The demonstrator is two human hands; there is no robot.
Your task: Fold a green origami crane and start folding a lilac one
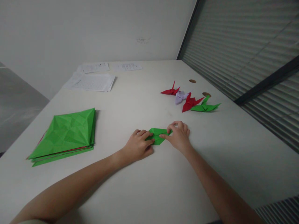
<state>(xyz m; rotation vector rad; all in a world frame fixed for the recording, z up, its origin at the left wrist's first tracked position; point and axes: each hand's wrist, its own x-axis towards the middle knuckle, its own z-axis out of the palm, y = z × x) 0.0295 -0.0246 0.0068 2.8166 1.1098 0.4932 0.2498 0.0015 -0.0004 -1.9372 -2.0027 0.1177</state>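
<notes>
A small piece of folded green origami paper (158,137) lies flat on the white table, creased into a kite-like shape. My left hand (139,144) presses its left end down, with the fingertips closed on the paper. At the right end, my right hand (179,134) pinches the narrow tip between thumb and fingers. Both ends of the paper are partly hidden under the fingers. Beyond my right hand stand finished paper cranes: a green crane (205,106), a red crane (191,103), a lilac crane (180,97) and another red crane (171,91).
A stack of creased green paper sheets (70,129), with some red between the layers, rests on the left of the table (130,102). Printed sheets (91,82) lie at the back left. Two round holes sit near the right edge, beside window blinds (240,46).
</notes>
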